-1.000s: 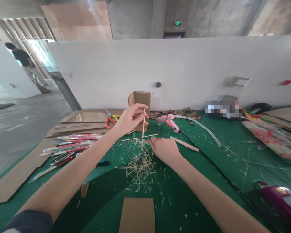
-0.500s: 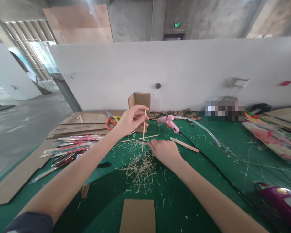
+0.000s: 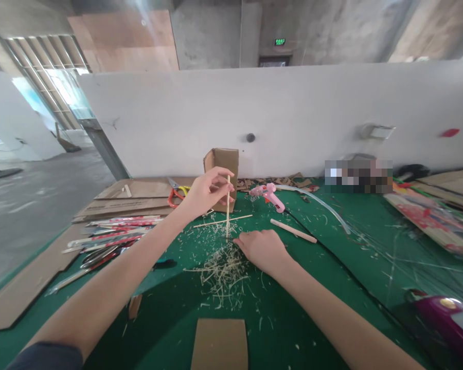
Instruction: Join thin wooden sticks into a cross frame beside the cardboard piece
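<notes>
My left hand point(image 3: 209, 193) pinches the upper part of a thin wooden stick point(image 3: 228, 210), which stands upright. Close to the stick's lower end, my right hand point(image 3: 263, 250) is closed on a small thin blade point(image 3: 228, 238) that lies across the stick. Another thin stick point(image 3: 241, 218) lies on the green table behind the blade. Below the hands is a heap of curled wood shavings point(image 3: 226, 267). Behind my left hand stands a folded cardboard piece point(image 3: 231, 156).
A pink glue gun point(image 3: 273, 198) and a pale rod point(image 3: 293, 230) lie right of the hands. Orange-and-yellow scissors point(image 3: 174, 195), packaged sticks point(image 3: 116, 231) and cardboard sheets are at left. A cardboard piece point(image 3: 219, 344) lies in front; a purple object point(image 3: 440, 318) is at right.
My right hand and the blade have moved down along the stick, towards its lower end. My left hand has stayed nearly in place on the stick.
</notes>
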A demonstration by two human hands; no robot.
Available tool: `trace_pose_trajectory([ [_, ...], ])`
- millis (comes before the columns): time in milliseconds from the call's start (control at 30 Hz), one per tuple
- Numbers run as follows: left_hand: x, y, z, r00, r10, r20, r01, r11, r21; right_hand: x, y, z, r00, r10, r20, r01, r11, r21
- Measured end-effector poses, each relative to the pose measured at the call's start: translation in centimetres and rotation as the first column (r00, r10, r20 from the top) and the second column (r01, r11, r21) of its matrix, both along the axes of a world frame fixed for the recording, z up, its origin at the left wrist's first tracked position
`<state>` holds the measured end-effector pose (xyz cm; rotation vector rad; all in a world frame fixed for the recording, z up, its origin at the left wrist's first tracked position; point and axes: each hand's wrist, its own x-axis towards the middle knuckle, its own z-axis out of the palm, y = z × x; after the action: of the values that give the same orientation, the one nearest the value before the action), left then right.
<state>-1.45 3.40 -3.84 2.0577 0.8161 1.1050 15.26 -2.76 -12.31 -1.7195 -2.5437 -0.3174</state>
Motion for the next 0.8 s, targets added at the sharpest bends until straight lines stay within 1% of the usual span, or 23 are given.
trace_pose_trajectory([
  [100, -0.1, 0.0, 0.0, 1.000, -0.011, -0.005, 0.011, 1.000, -0.006, 0.2, 0.2, 0.3, 0.997, -0.068, -0.041, 0.071, 0.995, 0.066],
  [133, -0.1, 0.0, 0.0, 1.000, -0.024, 0.000, 0.024, 1.000, -0.015, 0.3, 0.2, 0.4, 0.996, -0.078, -0.045, 0.080, 0.995, 0.067],
  [233, -0.1, 0.2, -0.1, 0.997, -0.065, 0.031, 0.067, 0.997, -0.044, 0.5, 0.4, 0.3, 0.999, -0.016, -0.030, 0.017, 1.000, 0.001],
  [300, -0.1, 0.3, -0.2, 0.995, -0.089, 0.049, 0.091, 0.994, -0.054, 0.6, 0.6, 0.3, 0.999, 0.017, -0.037, -0.017, 1.000, -0.014],
  [433, 0.0, 0.4, -0.4, 0.988, -0.140, 0.068, 0.143, 0.988, -0.049, 0.7, 0.9, 0.1, 0.998, -0.032, -0.063, 0.035, 0.998, 0.047],
  [533, 0.1, 0.4, -0.5, 0.985, -0.153, 0.078, 0.157, 0.986, -0.049, 0.7, 1.1, -0.3, 1.000, 0.023, -0.021, -0.023, 1.000, 0.002],
  [600, 0.0, 0.4, -0.5, 0.984, -0.159, 0.083, 0.163, 0.985, -0.051, 0.7, 1.2, -0.5, 0.998, 0.051, -0.022, -0.050, 0.999, 0.015],
  [700, 0.0, 0.4, -0.5, 0.982, -0.172, 0.080, 0.176, 0.983, -0.048, 0.7, 1.4, -0.7, 0.999, 0.014, -0.042, -0.012, 0.999, 0.045],
  [800, 0.0, 0.4, -0.5, 0.979, -0.181, 0.092, 0.187, 0.981, -0.057, 0.5, 1.4, -0.7, 1.000, 0.019, -0.019, -0.019, 1.000, -0.012],
])
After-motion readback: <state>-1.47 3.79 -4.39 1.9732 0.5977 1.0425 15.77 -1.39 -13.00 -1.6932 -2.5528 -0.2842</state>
